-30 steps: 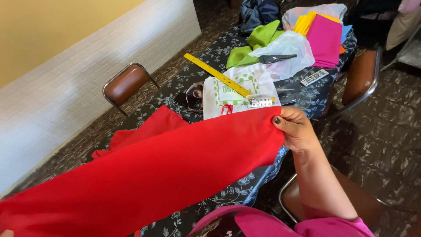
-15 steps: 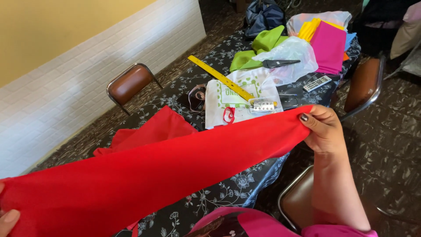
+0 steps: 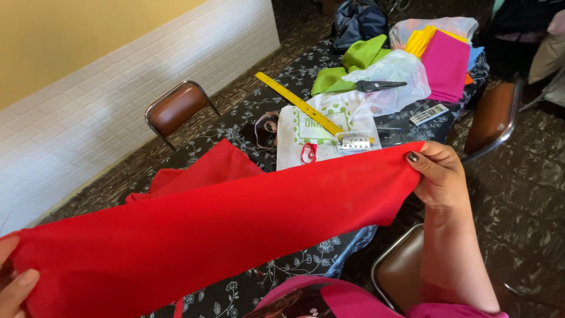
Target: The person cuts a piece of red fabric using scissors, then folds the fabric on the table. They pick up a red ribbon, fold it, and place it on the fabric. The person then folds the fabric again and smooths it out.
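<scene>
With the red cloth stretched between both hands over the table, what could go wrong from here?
The red cloth hangs just above the small metal piece and yellow ruler; lowered, it might drag them. The left hand shows only fingertips at the frame edge, so its grip looks slight and may slip. The open scissors could snag loose fabric.

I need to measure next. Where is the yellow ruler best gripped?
Grip the yellow ruler at its far end, coming from the wall side: that end lies free on the tablecloth, while the near end lies over the white bag beside a small metal piece.
</scene>
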